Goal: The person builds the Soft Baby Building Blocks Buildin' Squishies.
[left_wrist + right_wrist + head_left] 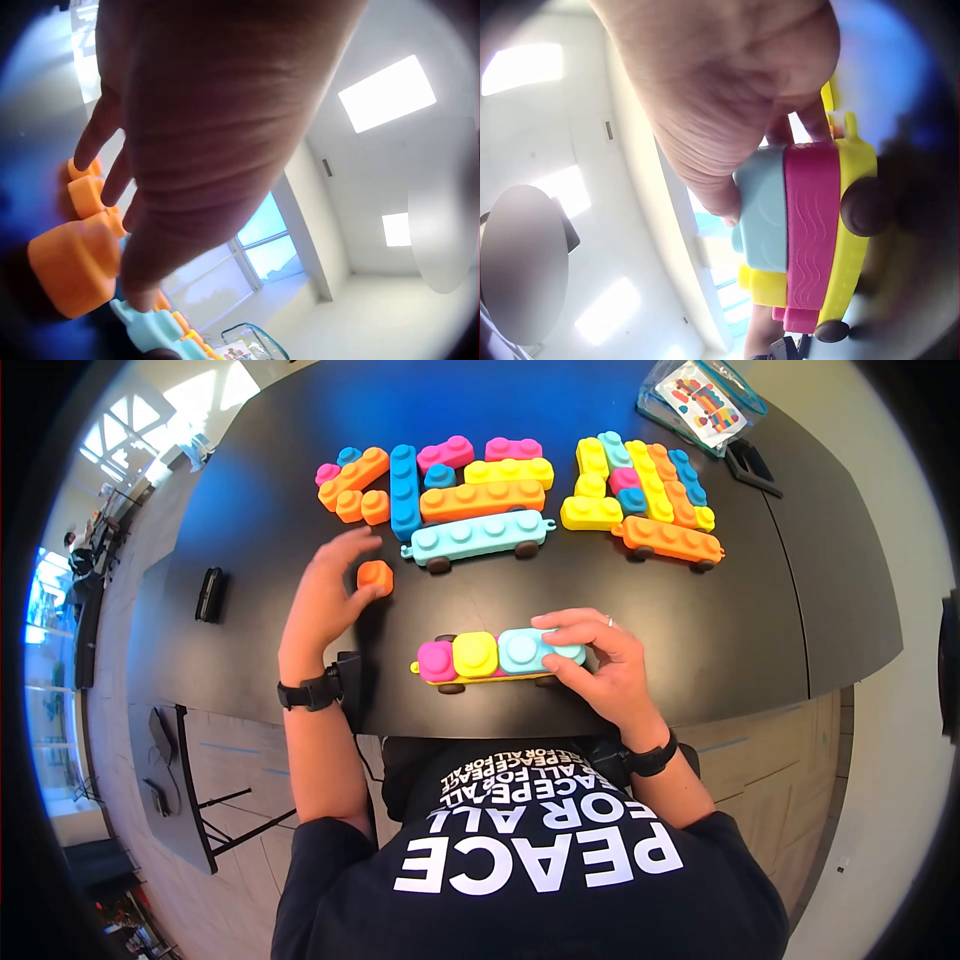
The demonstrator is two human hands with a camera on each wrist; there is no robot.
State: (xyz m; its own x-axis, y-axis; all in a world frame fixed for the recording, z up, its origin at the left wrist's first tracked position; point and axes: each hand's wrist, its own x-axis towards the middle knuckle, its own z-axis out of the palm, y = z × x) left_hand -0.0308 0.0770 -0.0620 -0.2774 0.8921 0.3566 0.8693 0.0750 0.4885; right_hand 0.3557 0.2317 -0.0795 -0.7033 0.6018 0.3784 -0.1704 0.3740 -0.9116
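Observation:
The left hand (325, 595) is spread beside a small orange block (375, 578), its thumb near the block's edge; whether they touch I cannot tell. In the left wrist view the orange block (73, 268) stands apart from the curved fingers. At the table's front, the right hand (608, 668) grips the right end of a light blue block (520, 650) between thumb and fingers. That block sits on a magenta block (812, 225) over a yellow wheeled base (853, 259). A yellow block (475, 655) and a magenta block (436, 660) stand left of it.
Behind the hands are a light blue wheeled base (480, 538), an orange wheeled base (670, 545) and several coloured blocks, among them a tall blue one (404, 490). A clear bag (700, 405) lies at the back right, a black case (209, 595) at the left.

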